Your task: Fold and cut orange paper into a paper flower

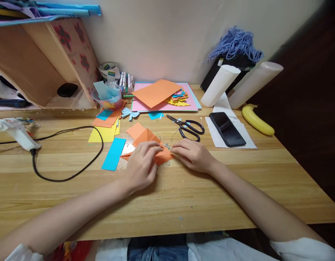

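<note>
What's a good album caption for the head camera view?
Bare left hand and right hand at folded orange paper, black-handled metal scissors beyond.

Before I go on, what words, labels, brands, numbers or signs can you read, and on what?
None can be read.
Printed round item by the wall: marks too small and blurred.
Marker pens: any print too small.
Phone: no legible text.
Folded orange paper: no text visible.
</note>
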`<action>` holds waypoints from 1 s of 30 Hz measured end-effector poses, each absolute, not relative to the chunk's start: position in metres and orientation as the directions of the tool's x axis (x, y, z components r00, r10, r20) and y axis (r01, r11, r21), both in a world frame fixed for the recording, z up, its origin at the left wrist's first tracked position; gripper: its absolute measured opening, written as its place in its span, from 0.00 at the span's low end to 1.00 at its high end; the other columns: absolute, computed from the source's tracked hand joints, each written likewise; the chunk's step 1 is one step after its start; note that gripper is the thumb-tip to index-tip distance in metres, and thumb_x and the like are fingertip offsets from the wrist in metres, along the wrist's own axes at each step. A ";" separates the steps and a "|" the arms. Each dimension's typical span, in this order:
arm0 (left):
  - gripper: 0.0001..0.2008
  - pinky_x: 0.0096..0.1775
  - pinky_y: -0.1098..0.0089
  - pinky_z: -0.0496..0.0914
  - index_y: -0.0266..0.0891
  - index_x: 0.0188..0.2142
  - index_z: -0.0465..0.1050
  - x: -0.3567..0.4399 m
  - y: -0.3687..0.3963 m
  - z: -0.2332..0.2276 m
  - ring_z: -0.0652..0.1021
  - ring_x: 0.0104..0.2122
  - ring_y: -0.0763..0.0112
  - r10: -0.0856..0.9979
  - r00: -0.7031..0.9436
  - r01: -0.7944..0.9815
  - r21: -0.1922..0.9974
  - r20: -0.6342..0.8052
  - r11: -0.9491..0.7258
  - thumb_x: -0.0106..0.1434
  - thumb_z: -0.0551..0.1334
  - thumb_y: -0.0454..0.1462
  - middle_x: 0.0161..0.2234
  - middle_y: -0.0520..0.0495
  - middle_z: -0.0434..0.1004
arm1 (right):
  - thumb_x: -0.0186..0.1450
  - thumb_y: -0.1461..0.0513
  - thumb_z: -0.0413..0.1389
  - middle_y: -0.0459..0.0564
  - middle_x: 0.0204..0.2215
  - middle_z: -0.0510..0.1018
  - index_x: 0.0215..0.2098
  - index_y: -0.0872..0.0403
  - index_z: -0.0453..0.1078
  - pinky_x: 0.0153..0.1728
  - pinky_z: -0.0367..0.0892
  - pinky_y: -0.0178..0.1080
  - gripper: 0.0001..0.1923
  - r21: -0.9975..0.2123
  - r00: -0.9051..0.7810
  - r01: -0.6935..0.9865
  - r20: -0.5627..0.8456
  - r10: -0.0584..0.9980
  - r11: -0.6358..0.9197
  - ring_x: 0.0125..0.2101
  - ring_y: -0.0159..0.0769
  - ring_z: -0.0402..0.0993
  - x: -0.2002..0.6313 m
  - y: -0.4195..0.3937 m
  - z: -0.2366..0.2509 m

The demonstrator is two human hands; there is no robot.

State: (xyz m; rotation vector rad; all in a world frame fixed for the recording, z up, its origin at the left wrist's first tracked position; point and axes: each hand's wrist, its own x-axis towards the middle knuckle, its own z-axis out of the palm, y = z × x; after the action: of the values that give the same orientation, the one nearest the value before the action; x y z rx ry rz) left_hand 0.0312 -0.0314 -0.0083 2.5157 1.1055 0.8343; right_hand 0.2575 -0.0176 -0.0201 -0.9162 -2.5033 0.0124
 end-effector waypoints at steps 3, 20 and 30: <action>0.21 0.52 0.55 0.59 0.37 0.50 0.59 0.023 -0.014 -0.003 0.64 0.52 0.57 0.823 0.295 0.717 0.457 0.486 -0.527 0.57 0.58 0.35 0.51 0.39 0.62 | 0.64 0.67 0.48 0.51 0.37 0.77 0.39 0.56 0.70 0.37 0.66 0.38 0.10 -0.178 -0.687 0.583 0.412 0.598 0.792 0.37 0.37 0.69 0.255 -0.018 -0.020; 0.34 0.44 0.60 0.68 0.39 0.57 0.55 -0.001 0.012 0.025 0.73 0.44 0.61 0.845 0.503 0.496 0.861 -0.184 -0.108 0.50 0.63 0.35 0.46 0.40 0.70 | 0.64 0.68 0.46 0.50 0.35 0.75 0.42 0.53 0.67 0.40 0.65 0.42 0.13 -0.596 -0.418 0.547 0.414 0.809 0.588 0.37 0.37 0.69 0.249 -0.019 -0.023; 0.20 0.47 0.64 0.62 0.42 0.32 0.74 0.008 -0.006 0.067 0.70 0.33 0.72 0.561 0.811 0.349 0.630 0.168 -0.694 0.45 0.52 0.22 0.28 0.54 0.75 | 0.62 0.57 0.55 0.52 0.47 0.66 0.51 0.48 0.62 0.39 0.68 0.39 0.19 -0.835 -0.316 0.392 0.272 0.909 0.386 0.37 0.34 0.68 0.232 -0.029 -0.006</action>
State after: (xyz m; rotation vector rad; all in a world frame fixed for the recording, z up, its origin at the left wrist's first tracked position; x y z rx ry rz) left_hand 0.0076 -0.0055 0.0672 2.3979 0.6684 0.4690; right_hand 0.2324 -0.0294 -0.0065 -1.1226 -1.8815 0.8565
